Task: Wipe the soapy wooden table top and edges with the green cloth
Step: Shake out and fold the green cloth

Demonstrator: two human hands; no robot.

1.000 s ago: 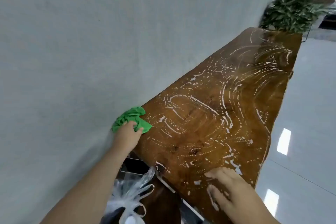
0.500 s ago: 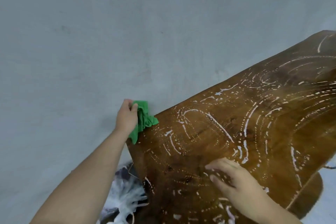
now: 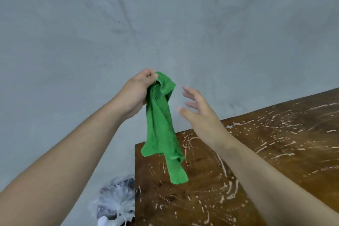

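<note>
Two bare hands are raised in front of a plain grey wall (image 3: 165, 14), above the near corner of a brown wooden table top (image 3: 275, 152) streaked with white soapy swirls. The crumpled green cloth (image 3: 161, 126) is pinched at its upper end by the left hand (image 3: 135, 91), whose thumb and fingertips (image 3: 153, 76) are closed together on the fabric. From that grip the cloth is hung downward in a long loose fold, clear of the wood as far as can be told, with its lowest tip seen over the table's corner, below and to the right of the gripping fingers. The right hand (image 3: 200, 113) is held just beside the cloth, to its right, palm turned toward it; its fingers (image 3: 189, 91) are spread apart and nothing is held or touched by them. A clear crumpled plastic bag (image 3: 115, 202) with dark contents is seen well below the left fingers, beside the table's left edge.
</note>
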